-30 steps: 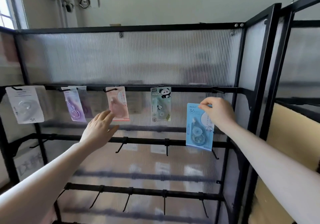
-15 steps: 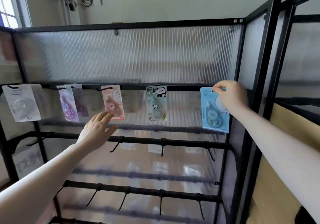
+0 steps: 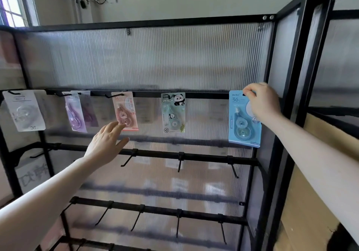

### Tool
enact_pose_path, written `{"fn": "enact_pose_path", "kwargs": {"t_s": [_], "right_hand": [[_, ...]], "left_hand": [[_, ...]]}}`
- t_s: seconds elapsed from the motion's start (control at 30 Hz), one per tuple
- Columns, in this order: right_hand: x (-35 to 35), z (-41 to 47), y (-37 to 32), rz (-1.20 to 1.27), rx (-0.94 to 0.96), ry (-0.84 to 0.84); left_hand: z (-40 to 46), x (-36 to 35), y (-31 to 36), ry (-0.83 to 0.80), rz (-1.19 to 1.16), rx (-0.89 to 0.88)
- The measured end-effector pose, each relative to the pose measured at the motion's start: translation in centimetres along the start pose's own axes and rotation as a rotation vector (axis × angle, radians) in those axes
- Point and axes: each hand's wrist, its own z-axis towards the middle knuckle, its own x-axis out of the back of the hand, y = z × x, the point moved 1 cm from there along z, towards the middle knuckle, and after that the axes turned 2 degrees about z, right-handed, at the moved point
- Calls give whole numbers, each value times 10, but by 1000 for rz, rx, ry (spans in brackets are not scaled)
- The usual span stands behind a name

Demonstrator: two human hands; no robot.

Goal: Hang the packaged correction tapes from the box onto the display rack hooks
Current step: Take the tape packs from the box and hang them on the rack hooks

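Blue pack (image 3: 243,118) of correction tape sits at the right end of the top rail (image 3: 204,95) of the rack (image 3: 289,75), held up by its top edge. Right hand (image 3: 261,103) pinches that top corner, thumb and fingers curled on the card; grip is closed on the pack. The hook there is hidden behind hand and card, so whether the hang hole is already threaded cannot be told.

Left hand (image 3: 107,141) is raised with fingers straight and loose, fingertips at the lower edge of the pink pack (image 3: 126,111); it holds nothing. Touching or just short of it: unclear.

Along the same rail, leftward: panda pack (image 3: 173,112), pink pack, purple pack (image 3: 74,114), white pack (image 3: 24,110), all hanging. Lower rails carry bare hooks (image 3: 179,164). The box is not in view.

Risks, as judged:
- Letting go before the hole is seated on the hook would drop the pack down through the rack.
- Pack hangs slightly tilted; forcing it sideways may tear the card at the hole.
- Left fingers could nudge the pink pack off its hook (image 3: 114,95), which holds it near the tip.
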Motion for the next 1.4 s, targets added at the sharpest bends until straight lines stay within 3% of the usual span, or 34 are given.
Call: {"fn": "enact_pose_path", "kwargs": {"t_s": [0.33, 0.83, 1.4], "right_hand": [[2, 4, 8, -19, 73, -184], [4, 4, 20, 207, 27, -209], [-17, 14, 31, -14, -8, -179]], "left_hand": [[5, -7, 3, -11, -2, -7], [7, -20, -2, -39, -5, 4], [13, -29, -8, -66, -13, 7]]}}
